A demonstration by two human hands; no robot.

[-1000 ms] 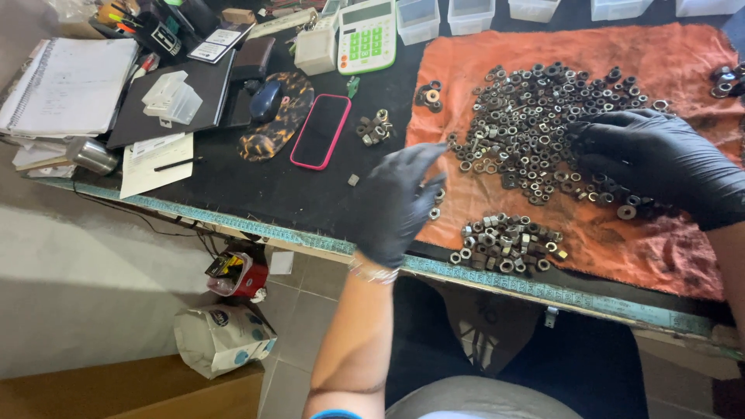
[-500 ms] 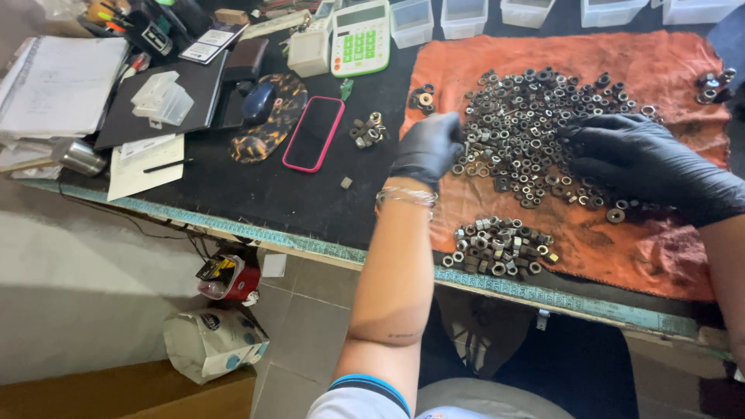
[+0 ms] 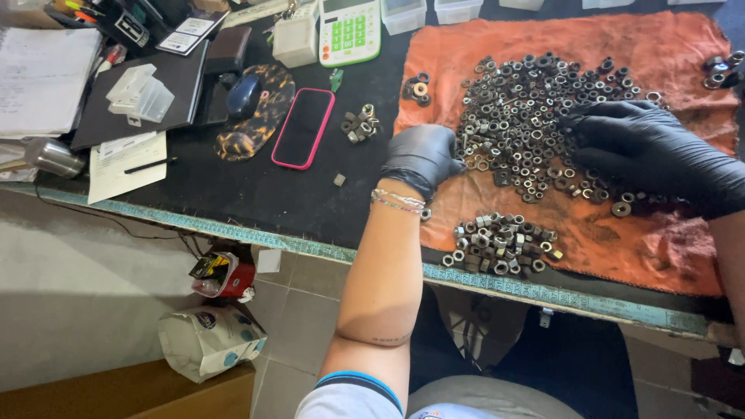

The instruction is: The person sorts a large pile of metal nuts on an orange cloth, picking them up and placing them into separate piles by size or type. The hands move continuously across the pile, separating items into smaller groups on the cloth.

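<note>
Both my hands wear black gloves. My left hand (image 3: 421, 157) rests at the left edge of a big pile of metal nuts (image 3: 535, 109) spread on an orange cloth (image 3: 667, 240); its fingers curl at the pile's edge and I cannot tell if they hold a nut. My right hand (image 3: 648, 147) lies palm down on the right side of the same pile, fingers spread over the nuts. A smaller heap of nuts (image 3: 497, 244) sits near the table's front edge, below my left hand.
A pink-edged phone (image 3: 303, 127), a few loose nuts (image 3: 360, 124), a green-keyed calculator (image 3: 349, 29), a mouse on a patterned pad (image 3: 244, 95), papers (image 3: 43, 77) and clear plastic boxes (image 3: 403, 14) lie on the black table. A paper bag (image 3: 209, 337) stands on the floor.
My left hand moved up from the table's front edge to the left side of the big pile. My right hand stayed on the pile.
</note>
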